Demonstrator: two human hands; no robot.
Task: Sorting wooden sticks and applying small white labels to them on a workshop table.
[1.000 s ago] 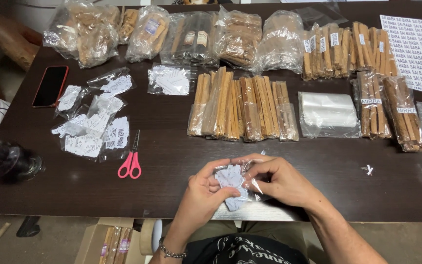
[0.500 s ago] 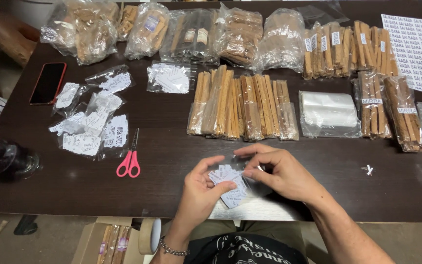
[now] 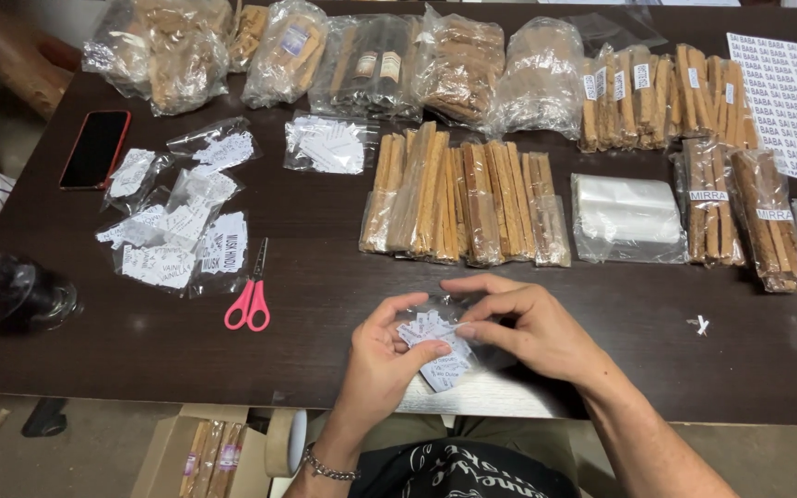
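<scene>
My left hand (image 3: 380, 358) and my right hand (image 3: 529, 328) meet at the near edge of a dark wooden table (image 3: 325, 295). Together they hold a small clear bag of white paper labels (image 3: 435, 343). The left thumb and fingers pinch its left side, and the right fingertips grip its top right edge. A row of clear-wrapped brown stick bundles (image 3: 463, 198) lies just beyond my hands.
Pink scissors (image 3: 249, 300) lie left of my hands, next to several small label bags (image 3: 182, 221). A phone (image 3: 96, 148) and a dark glass (image 3: 11, 293) sit far left. A stack of clear bags (image 3: 626, 217), more bundles (image 3: 740, 207) and a printed sheet (image 3: 791, 97) lie right.
My hands have kept working the small label bag in place, the fingers shifting their grip slightly. Nothing else on the table moved.
</scene>
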